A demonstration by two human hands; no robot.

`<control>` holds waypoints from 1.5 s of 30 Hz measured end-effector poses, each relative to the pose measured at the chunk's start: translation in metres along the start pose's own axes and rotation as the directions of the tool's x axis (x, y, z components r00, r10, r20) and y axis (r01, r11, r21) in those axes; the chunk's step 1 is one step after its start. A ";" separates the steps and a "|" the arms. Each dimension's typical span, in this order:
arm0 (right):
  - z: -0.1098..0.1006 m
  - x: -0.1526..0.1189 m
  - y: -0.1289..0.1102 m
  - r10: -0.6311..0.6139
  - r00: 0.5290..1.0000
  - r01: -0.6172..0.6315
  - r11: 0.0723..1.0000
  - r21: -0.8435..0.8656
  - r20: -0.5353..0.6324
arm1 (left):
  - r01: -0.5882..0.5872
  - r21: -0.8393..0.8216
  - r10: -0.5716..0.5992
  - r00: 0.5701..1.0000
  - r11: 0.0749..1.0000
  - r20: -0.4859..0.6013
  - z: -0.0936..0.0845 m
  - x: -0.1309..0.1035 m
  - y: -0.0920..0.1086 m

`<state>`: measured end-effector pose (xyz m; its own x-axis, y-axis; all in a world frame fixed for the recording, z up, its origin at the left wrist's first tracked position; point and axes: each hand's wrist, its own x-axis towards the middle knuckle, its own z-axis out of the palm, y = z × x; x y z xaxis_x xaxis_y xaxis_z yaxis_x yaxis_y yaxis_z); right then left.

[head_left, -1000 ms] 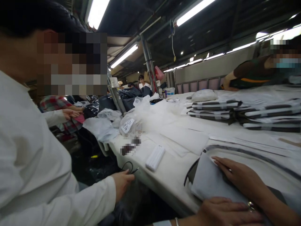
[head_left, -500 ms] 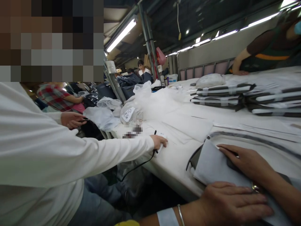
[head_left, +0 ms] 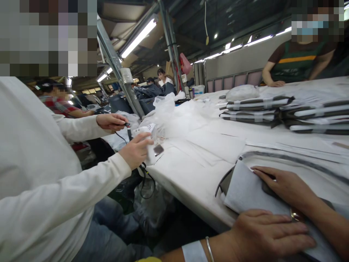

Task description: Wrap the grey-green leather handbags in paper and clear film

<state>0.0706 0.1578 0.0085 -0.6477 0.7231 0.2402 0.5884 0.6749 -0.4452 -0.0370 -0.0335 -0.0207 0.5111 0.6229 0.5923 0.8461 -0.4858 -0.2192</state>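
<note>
At the lower right, my left hand (head_left: 269, 233) lies flat, its fingers stretched across a pale grey sheet (head_left: 248, 193). A bracelet and a white band circle that wrist. My right hand (head_left: 289, 187) reaches in from the right edge, thumb and fingers closed at the sheet's upper edge; its palm side is hidden. Beneath the sheet is a dark bag-like item (head_left: 225, 183), mostly covered, with a small gold metal fitting (head_left: 295, 215) between my hands. A long dark strap (head_left: 286, 160) curves over the table behind it.
A co-worker in white (head_left: 54, 153) stands at the left, holding a black cord and a white item. Stacks of wrapped dark pieces (head_left: 253, 111) lie on the white table (head_left: 188, 182). Clear plastic (head_left: 165, 107) is heaped farther back. Another person (head_left: 297, 65) leans at the far side.
The co-worker in white has drawn a hand back from the table toward their other hand, bringing the black cord along. The person at far right has shifted left. My hands stay put.
</note>
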 end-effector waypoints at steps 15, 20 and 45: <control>-0.003 -0.001 -0.004 -0.023 1.000 0.023 1.000 0.009 -0.002 | 0.010 -0.015 -0.010 1.000 1.000 -0.020 0.003 -0.001 0.001; -0.003 -0.001 -0.005 -0.040 0.999 0.040 0.999 0.000 -0.004 | 0.014 -0.021 -0.015 1.000 1.000 -0.022 0.002 -0.001 0.001; -0.009 -0.003 -0.014 -0.035 0.999 0.036 0.999 0.036 -0.020 | 0.009 -0.071 -0.008 1.000 0.997 0.019 -0.003 0.002 0.001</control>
<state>0.0688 0.1474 0.0215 -0.6581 0.7016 0.2733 0.5470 0.6949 -0.4669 -0.0359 -0.0349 -0.0171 0.5070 0.6382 0.5794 0.8381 -0.5221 -0.1583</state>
